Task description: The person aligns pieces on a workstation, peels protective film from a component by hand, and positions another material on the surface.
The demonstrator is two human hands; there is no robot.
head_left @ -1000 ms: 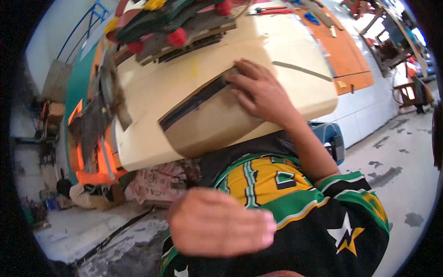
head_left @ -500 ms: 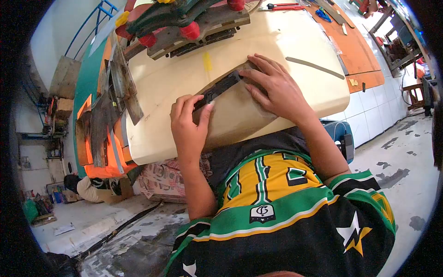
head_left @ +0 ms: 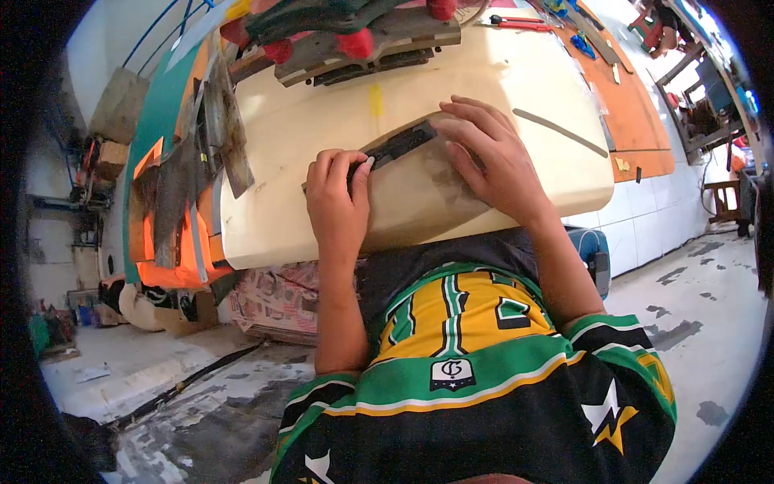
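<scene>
A flat black strip [head_left: 403, 143] lies at a slant on the cream-coloured work surface [head_left: 298, 109], its left end covered by my fingers. Thumb and fingertips of my left hand [head_left: 339, 189] are closed on that left end. At the strip's other end is my right hand [head_left: 493, 157], its fingers stretched out and the thumb held apart. The index finger is blurred beside the strip's tip; whether it touches is hard to tell. A grey-brown smudged patch [head_left: 427, 189] darkens the surface below the strip.
A dark clamp-like fixture [head_left: 371, 60] with red knobs stands at the far edge. Dark flat strips [head_left: 230, 133] are piled at the left. A thin grey strip [head_left: 560, 131] lies at the right, and a red-handled tool [head_left: 520, 22] sits behind.
The whole view has shifted, so the bench appears a little further right. My left fingers have closed further over the strip's end, and my right fingers have eased back from its tip.
</scene>
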